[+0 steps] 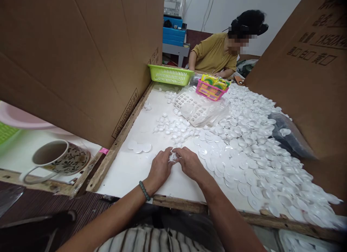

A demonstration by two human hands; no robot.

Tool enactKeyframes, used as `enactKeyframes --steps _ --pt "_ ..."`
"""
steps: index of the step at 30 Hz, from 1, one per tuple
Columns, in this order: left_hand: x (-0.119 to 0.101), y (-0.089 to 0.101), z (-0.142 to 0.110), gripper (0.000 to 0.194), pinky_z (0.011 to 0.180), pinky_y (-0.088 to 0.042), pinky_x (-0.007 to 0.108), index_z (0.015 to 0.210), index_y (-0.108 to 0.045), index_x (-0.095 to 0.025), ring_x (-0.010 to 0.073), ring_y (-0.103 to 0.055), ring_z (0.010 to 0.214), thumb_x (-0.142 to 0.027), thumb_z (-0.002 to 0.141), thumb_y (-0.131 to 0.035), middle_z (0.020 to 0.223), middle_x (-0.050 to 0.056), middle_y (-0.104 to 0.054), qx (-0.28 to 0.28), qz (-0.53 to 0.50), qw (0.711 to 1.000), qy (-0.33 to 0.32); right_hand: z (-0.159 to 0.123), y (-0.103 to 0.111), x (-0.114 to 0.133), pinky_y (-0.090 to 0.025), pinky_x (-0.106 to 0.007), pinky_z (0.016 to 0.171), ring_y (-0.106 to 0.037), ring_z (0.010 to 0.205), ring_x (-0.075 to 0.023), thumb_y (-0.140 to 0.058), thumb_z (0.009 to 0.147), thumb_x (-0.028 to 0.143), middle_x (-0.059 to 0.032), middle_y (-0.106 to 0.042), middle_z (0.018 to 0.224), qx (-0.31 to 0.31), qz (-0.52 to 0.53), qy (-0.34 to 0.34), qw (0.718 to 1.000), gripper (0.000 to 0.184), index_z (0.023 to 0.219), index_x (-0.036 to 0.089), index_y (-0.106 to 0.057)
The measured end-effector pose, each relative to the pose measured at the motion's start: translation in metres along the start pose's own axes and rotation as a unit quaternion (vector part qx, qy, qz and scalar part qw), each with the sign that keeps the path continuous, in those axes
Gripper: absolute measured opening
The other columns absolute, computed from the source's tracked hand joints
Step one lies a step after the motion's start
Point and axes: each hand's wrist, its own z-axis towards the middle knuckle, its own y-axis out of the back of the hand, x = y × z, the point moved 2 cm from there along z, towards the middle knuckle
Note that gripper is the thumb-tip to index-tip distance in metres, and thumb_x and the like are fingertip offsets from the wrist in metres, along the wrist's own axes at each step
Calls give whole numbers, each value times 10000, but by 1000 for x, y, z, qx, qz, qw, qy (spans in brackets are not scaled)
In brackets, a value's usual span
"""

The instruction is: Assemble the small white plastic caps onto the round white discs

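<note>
Near the front of the white table [119,176], my left hand [161,167] and my right hand [189,163] meet with curled fingers around a small white plastic piece [172,157]. Fingertips of both hands press on it from either side, and they hide part of its shape. Left of my hands lie a few flat white discs [138,147] in a short row. Beyond my fingers sits a loose group of small white rounded pieces [173,127]. Flat white discs [217,161] overlap one another just right of my right hand.
A large heap of white pieces [252,136] covers the right side. A printed plastic bag [195,107], a pink basket [210,92] and a green basket [170,76] stand farther back. Cardboard sheets [89,56] wall both sides. A mug [59,158] is at left; a person [214,53] sits opposite.
</note>
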Motion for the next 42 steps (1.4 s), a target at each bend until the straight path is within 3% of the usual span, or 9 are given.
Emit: enactKeyframes --steps 7,17,22,25,28,30,34,38,42 --pt "4 -4 1 411 703 -480 323 1187 -382 -166 189 -563 813 -176 803 -530 877 49 -597 -18 10 1000 -1 2 -5 12 -373 -250 633 -461 746 -161 -363 744 -78 -35 -553 768 14 -105 81 991 399 1039 156 -495" --pt "7 -2 2 585 735 -490 337 1287 -296 -171 183 -602 811 -142 759 -546 908 45 -619 15 -50 998 37 11 -4 21 -377 -253 617 -465 704 -165 -342 701 -72 -33 -513 721 75 -150 82 982 421 1031 163 -457" --pt "6 4 2 576 805 -464 341 1279 -344 -209 181 -581 890 -170 755 -580 1023 54 -623 27 -80 996 14 3 -6 5 -409 -240 661 -528 745 -136 -448 770 42 -19 -580 810 -6 65 -18 998 314 1047 188 -461" --pt "1 10 3 352 769 -449 313 1097 -525 -222 183 -573 873 -191 752 -586 934 29 -640 46 -91 995 9 -3 -6 -5 -431 -242 648 -550 689 -123 -487 813 169 6 -596 753 -62 254 -122 957 196 1007 189 -475" --pt "-1 13 6 206 632 -427 253 922 -593 -203 151 -574 702 -286 735 -617 733 -8 -627 87 -148 983 64 -5 -3 -9 -439 -239 584 -538 612 -120 -478 835 259 16 -571 657 -40 347 -181 919 117 885 175 -543" --pt "-1 13 10 244 546 -390 227 871 -598 -183 132 -553 602 -336 690 -657 632 -27 -596 113 -181 969 123 -5 1 -12 -454 -256 624 -554 657 -127 -478 848 292 -2 -593 698 -42 334 -168 927 171 855 169 -596" --pt "3 10 18 286 474 -372 219 834 -578 -150 122 -531 490 -355 660 -673 506 -36 -560 168 -253 925 229 -7 5 -13 -440 -282 766 -554 872 -150 -594 806 287 -23 -630 941 -30 223 -47 973 215 1011 244 -644" --pt "4 9 23 288 507 -456 236 852 -509 -155 125 -563 477 -279 661 -685 482 -33 -582 185 -342 870 304 -9 0 -13 -417 -269 693 -510 811 -157 -615 802 256 -12 -614 779 14 77 4 997 212 1012 262 -644" --pt "4 9 29 313 490 -479 244 832 -452 -166 125 -562 437 -196 644 -701 444 -40 -577 191 -339 847 361 -4 -2 -13 -360 -239 605 -476 745 -152 -619 801 251 -11 -559 695 44 1 10 999 127 918 220 -658"
